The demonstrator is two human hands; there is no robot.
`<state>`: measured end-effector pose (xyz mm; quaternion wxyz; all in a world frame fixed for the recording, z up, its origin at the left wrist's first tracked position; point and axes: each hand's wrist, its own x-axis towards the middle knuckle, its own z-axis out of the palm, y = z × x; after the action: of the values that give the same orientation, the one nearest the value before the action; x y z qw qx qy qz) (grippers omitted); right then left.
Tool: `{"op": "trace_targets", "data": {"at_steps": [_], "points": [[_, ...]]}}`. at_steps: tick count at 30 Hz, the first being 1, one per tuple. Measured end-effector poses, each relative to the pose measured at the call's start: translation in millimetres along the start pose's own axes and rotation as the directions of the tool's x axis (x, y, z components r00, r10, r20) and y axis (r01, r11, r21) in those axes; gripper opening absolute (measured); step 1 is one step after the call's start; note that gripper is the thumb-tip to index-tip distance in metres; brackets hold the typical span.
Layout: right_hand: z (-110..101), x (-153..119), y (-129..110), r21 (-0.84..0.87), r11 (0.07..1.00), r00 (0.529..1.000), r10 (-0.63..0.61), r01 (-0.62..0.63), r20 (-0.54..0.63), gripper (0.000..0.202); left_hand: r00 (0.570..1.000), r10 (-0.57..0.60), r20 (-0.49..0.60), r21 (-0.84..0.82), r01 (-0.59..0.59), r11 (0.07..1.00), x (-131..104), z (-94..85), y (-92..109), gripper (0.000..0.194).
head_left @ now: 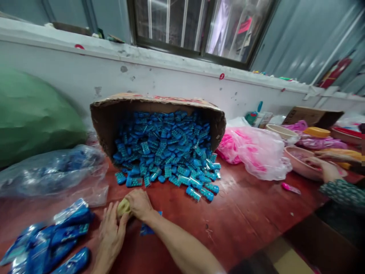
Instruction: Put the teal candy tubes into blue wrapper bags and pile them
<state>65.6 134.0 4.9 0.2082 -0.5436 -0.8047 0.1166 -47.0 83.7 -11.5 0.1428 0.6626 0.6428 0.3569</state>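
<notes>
My right hand [140,203] is closed on a crumpled yellowish wad [123,208], which looks like a cloth or sponge; the blur hides its kind. Beside it my left hand [111,228] rests with fingers stretched out on the red table [182,224], its thumb against the wad. A small blue packet [147,228] lies partly hidden under my right forearm. Beyond my hands, a cardboard box [101,121] on its side spills many small blue packs [168,148] with clear parts onto the tabletop. Left of my left hand lies a pile of longer blue packets [54,239].
A clear bag [57,167] of blue items and a big green sack [34,118] stand at the left. Pink and white plastic bags [256,152] lie right of the box. At the far right, a co-worker's hand [325,165] reaches into a pink bowl [302,167] near a pink object [291,188].
</notes>
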Motion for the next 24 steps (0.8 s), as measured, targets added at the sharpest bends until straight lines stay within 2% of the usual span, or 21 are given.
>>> {"op": "trace_targets", "data": {"at_steps": [2, 4, 6, 9, 14, 17, 20, 24], "points": [[-9.6, -3.4, 5.0, 0.017, 0.999, 0.999, -0.042, 0.042, -0.015, 0.022, 0.997, 0.046, 0.054, 0.145, -0.053, 0.988, 13.9, 17.2, -7.6, 0.056], [-22.2, -6.5, 13.3, 0.024, 0.998, 0.997, -0.052, 0.054, -0.059, 0.026, 0.989, 0.056, 0.136, 0.29, -0.093, 0.953, 20.5, 24.7, -10.7, 0.055], [-34.5, -4.3, 23.1, 0.019, 0.998, 0.993, -0.052, 0.054, -0.104, 0.03, 0.98, 0.04, 0.197, 0.386, -0.115, 0.915, 22.1, 24.9, -9.2, 0.051], [-44.1, 16.8, 33.0, -0.005, 0.993, 0.987, -0.114, 0.115, -0.109, 0.029, 0.979, -0.004, 0.206, 0.446, -0.09, 0.891, 21.5, 21.4, -3.1, 0.045], [-29.4, 74.8, 25.2, -0.085, 0.946, 0.949, -0.315, 0.313, -0.012, 0.018, 0.983, 0.009, 0.185, 0.484, -0.099, 0.869, 19.4, 25.4, -8.5, 0.045], [-19.3, 92.8, 25.5, -0.153, 0.928, 0.941, -0.338, 0.339, 0.034, 0.025, 0.983, 0.055, 0.174, 0.514, -0.138, 0.847, 16.1, 31.3, -23.7, 0.043], [-20.9, 85.9, 38.7, -0.202, 0.923, 0.945, -0.321, 0.328, 0.065, 0.029, 0.974, 0.099, 0.202, 0.533, -0.195, 0.823, 13.6, 33.7, -36.8, 0.043], [-39.9, 45.7, 60.1, -0.254, 0.899, 0.935, -0.347, 0.356, 0.081, 0.032, 0.963, 0.144, 0.227, 0.49, -0.24, 0.838, 14.4, 32.5, -41.3, 0.043]]}}
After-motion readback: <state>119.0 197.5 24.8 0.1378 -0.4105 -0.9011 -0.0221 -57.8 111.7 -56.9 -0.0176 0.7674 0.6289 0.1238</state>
